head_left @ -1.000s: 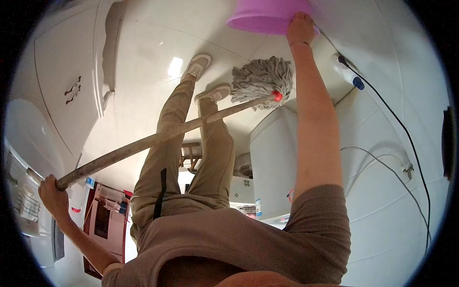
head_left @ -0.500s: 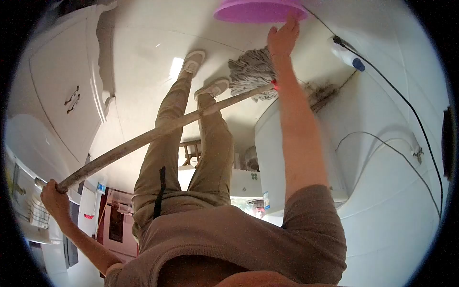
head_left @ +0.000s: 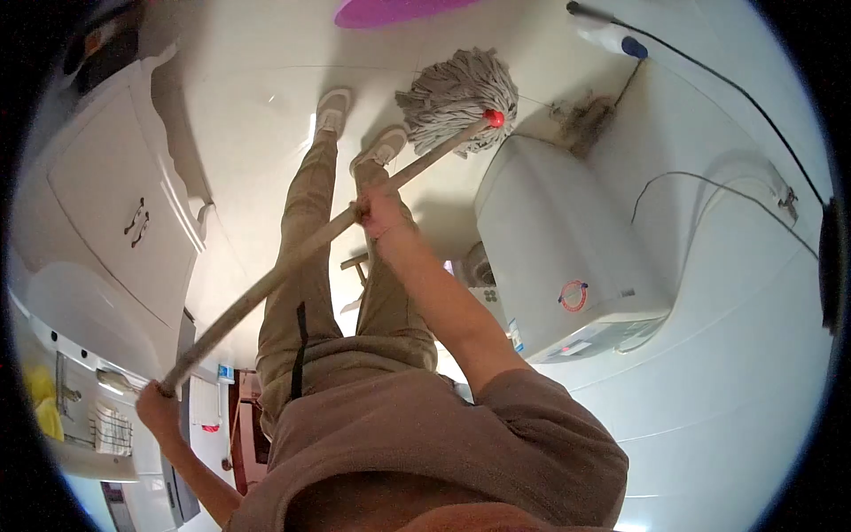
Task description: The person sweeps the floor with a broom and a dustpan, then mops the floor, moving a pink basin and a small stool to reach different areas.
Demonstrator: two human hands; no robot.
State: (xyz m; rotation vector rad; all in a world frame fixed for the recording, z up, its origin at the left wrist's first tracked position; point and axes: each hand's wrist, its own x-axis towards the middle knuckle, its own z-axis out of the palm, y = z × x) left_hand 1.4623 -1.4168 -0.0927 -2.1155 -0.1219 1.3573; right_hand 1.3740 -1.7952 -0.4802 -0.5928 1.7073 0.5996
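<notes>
A string mop with a grey head [head_left: 454, 99] rests on the pale floor beyond my shoes. Its wooden handle [head_left: 292, 259] slants down across my legs to the left, and a red collar joins it to the strings. My left hand [head_left: 158, 408] is closed around the handle's near end. Farther along the same handle, about midway, my right hand [head_left: 381, 211] is wrapped round the wood. Part of a purple plastic basin [head_left: 399, 9] shows at the top edge, cut off by the frame and apart from both hands.
A white washing machine [head_left: 567, 239] stands to the right, with a black cable and a grey hose by the wall. On the left is a white cabinet [head_left: 124, 195]. A dark, dirty-looking patch [head_left: 585, 122] lies beside the machine's far corner.
My right hand has left the purple basin's rim and come back to grip the mop handle. The view has shifted, and less of the basin shows. My left hand keeps its hold.
</notes>
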